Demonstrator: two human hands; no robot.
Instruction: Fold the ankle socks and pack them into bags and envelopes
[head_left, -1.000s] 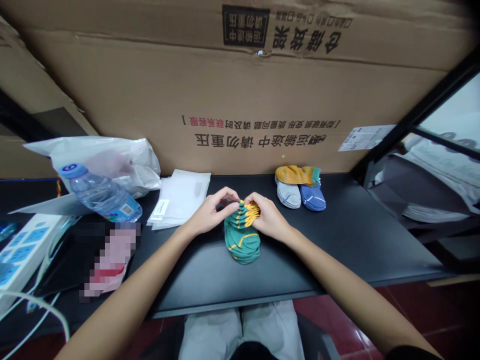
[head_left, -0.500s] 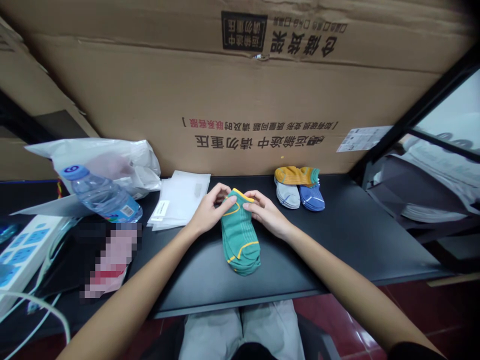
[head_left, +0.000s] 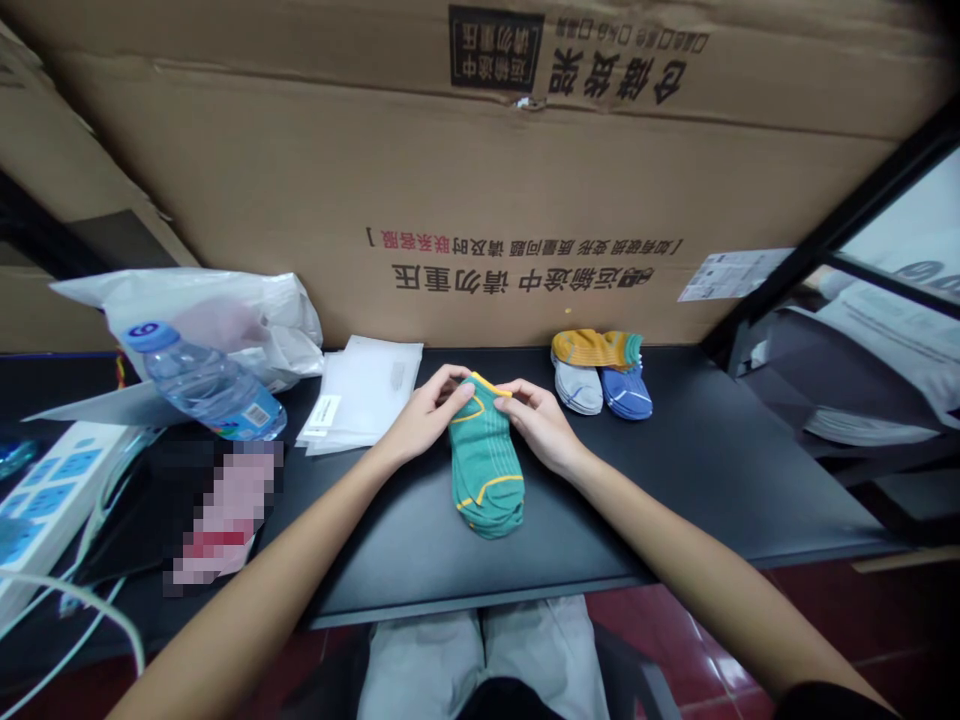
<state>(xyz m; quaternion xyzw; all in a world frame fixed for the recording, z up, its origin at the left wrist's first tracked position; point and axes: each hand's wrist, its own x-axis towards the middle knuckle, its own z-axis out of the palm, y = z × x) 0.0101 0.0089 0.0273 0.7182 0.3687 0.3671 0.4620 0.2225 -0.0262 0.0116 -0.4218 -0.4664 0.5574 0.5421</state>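
Green socks with yellow trim [head_left: 487, 470] lie stacked at the middle of the black table, cuffs pointing away from me. My left hand [head_left: 433, 412] pinches their upper left edge near the cuff. On the upper right edge, my right hand [head_left: 536, 422] grips the cuff between thumb and fingers. To the right, at the back, mustard socks with green cuffs [head_left: 589, 348] rest across grey socks [head_left: 579, 388] and blue socks [head_left: 627, 392].
Clear plastic sleeves [head_left: 367, 392] lie left of the socks. Farther left are a water bottle [head_left: 206, 385], a white plastic bag [head_left: 289, 320] and a power strip [head_left: 49, 500] with cables. A large cardboard box [head_left: 450, 170] stands behind the black table [head_left: 720, 470].
The green socks and both hands have shifted slightly to the right. The lower end of the socks lies a little farther from the table's front edge.
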